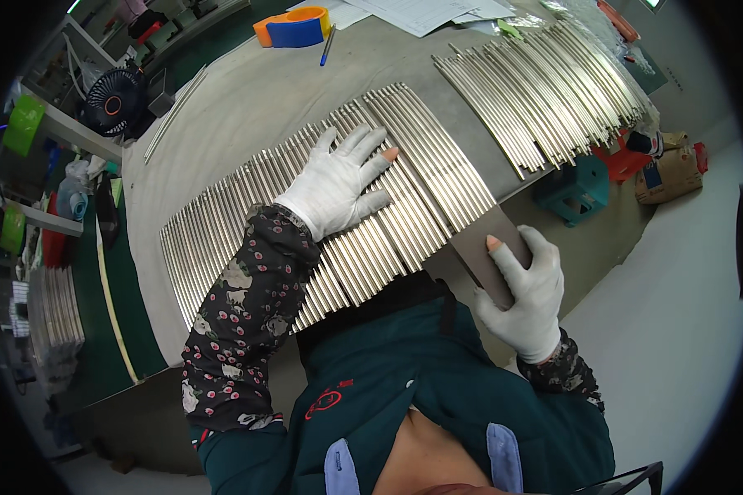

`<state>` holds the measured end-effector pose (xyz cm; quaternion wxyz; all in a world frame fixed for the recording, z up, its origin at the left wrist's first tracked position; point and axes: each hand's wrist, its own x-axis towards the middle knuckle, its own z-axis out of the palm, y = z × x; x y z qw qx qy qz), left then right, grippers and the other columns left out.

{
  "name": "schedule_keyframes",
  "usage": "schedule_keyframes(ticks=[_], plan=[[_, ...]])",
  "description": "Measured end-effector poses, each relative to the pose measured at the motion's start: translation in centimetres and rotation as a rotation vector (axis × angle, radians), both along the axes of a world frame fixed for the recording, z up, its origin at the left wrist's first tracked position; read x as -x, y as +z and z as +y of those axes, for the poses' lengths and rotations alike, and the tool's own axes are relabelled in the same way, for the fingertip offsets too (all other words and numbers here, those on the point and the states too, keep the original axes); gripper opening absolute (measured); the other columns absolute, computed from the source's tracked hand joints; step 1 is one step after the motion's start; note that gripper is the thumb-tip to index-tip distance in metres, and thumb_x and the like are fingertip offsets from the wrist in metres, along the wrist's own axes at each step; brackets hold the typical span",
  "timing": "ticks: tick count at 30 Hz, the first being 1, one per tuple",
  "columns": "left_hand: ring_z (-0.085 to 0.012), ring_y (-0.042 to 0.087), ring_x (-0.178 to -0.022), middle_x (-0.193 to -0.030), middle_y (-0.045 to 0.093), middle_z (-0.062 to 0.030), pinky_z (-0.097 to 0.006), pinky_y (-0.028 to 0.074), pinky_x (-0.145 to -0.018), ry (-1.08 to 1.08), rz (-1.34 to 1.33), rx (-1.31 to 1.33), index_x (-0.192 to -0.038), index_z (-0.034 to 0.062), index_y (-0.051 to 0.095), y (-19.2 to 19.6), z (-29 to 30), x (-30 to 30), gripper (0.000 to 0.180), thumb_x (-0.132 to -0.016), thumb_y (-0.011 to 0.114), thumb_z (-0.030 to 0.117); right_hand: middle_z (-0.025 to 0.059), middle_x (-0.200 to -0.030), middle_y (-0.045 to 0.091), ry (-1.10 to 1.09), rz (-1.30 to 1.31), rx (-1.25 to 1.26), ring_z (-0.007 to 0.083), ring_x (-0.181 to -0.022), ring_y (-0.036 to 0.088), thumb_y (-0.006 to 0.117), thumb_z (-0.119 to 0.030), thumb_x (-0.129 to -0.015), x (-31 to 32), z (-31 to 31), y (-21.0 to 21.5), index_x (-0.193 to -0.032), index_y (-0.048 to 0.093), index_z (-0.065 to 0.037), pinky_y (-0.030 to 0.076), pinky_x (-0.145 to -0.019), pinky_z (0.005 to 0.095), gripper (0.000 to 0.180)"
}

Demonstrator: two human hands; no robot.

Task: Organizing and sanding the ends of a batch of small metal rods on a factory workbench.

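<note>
A long row of shiny metal rods (437,165) lies side by side across the grey table, their near ends by its front edge. My left hand (334,186), in a white glove with one bare fingertip, rests on top of the rods with its fingers spread. At the right end of the row, my right hand (530,295), also gloved in white with a bare fingertip, grips a flat dark grey plate (480,247). The plate meets the rods at their right side; its outer part lies under my fingers.
A second batch of metal rods (545,95) lies at the far right of the table. Tape rolls (297,31), a blue pen (328,47) and papers (413,12) are at the back. Two thin rods (173,115) lie left, near a black fan (114,103). A teal stool (576,191) stands below, right.
</note>
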<state>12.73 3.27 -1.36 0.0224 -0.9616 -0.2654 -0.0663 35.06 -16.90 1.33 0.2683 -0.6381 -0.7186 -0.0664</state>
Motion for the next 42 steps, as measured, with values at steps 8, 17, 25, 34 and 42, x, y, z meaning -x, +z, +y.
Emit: schedule_keyframes(ticks=[8,17,25,34,42], plan=[[-0.0358,0.026,-0.137,-0.148,0.028,-0.017,-0.056,0.019,-0.109,0.002,0.05,0.02,-0.143,0.0139,0.031,-0.2,0.0,0.1,0.063,-0.092,0.04,0.049,0.0186,-0.112,0.047,-0.029,-0.112,0.006,0.0321,-0.092,0.051,0.075,-0.025,-0.059,2.8,5.0,-0.5,-0.113,0.06,-0.012,0.047,-0.074,0.0406,0.058],[-0.036,0.028,-0.136,-0.147,0.03,-0.0176,-0.056,0.02,-0.109,0.004,0.031,0.036,-0.142,0.014,0.033,-0.4,0.0,-0.1,0.061,-0.093,0.04,0.049,0.0194,-0.111,0.048,0.011,-0.112,0.142,0.0342,-0.092,0.052,0.075,-0.021,-0.056,0.2,0.0,0.5,-0.112,0.06,-0.012,0.047,-0.072,0.0416,0.059],[-0.0357,0.026,-0.137,-0.149,0.027,-0.0163,-0.056,0.02,-0.109,0.013,0.029,-0.009,-0.143,0.0148,0.03,-0.4,0.3,-0.6,0.064,-0.091,0.042,0.051,0.0177,-0.111,0.048,0.145,0.021,0.165,0.0328,-0.092,0.051,0.077,-0.022,-0.052,1.8,-1.0,0.2,-0.108,0.061,-0.013,0.046,-0.075,0.0411,0.058],[-0.0382,0.019,-0.139,-0.151,0.02,-0.0184,-0.058,0.014,-0.111,0.116,-0.101,0.019,-0.147,0.0194,0.021,2.0,0.0,4.2,0.074,-0.09,0.023,0.066,0.0173,-0.108,0.049,0.122,0.067,0.145,0.0315,-0.09,0.052,0.075,-0.023,-0.054,2.9,-0.6,-1.2,-0.108,0.062,-0.013,0.047,-0.072,0.0409,0.056],[-0.0382,0.021,-0.139,-0.15,0.022,-0.0192,-0.056,0.016,-0.111,0.247,0.049,0.087,-0.147,0.016,0.023,0.9,-1.9,10.1,0.07,-0.093,0.031,0.06,0.017,-0.11,0.047,0.132,0.07,0.111,0.0321,-0.091,0.052,0.075,-0.024,-0.054,2.8,-0.8,-1.3,-0.11,0.061,-0.013,0.047,-0.073,0.0405,0.058]])
